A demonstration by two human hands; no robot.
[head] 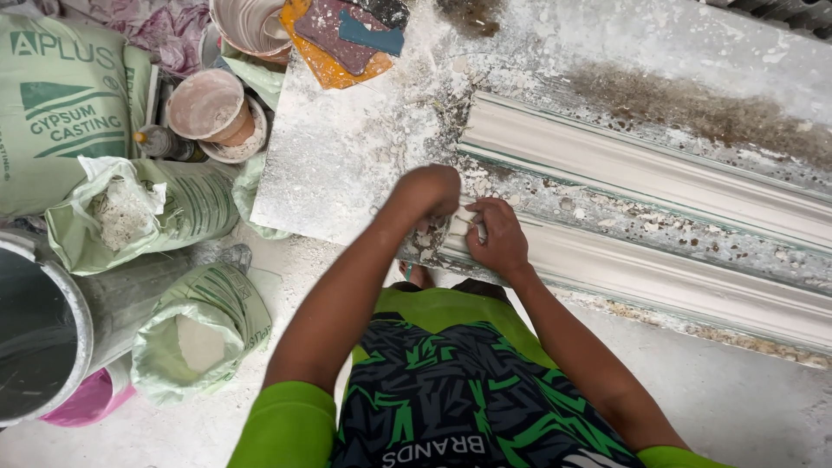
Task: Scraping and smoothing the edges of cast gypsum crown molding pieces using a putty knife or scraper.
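Two hands meet at the near moulding's (659,282) left end, by the tabletop (347,147) edge: left hand (431,191) fisted, right hand (496,236) fingers curled onto the plaster; bags crowd the floor left.

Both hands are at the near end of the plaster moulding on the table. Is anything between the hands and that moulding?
Nothing visible. The left hand and right hand already rest on the end of the near plaster moulding, fingers pressing its white edge. Only loose plaster crumbs lie around them on the table; the second moulding lies farther back, apart.
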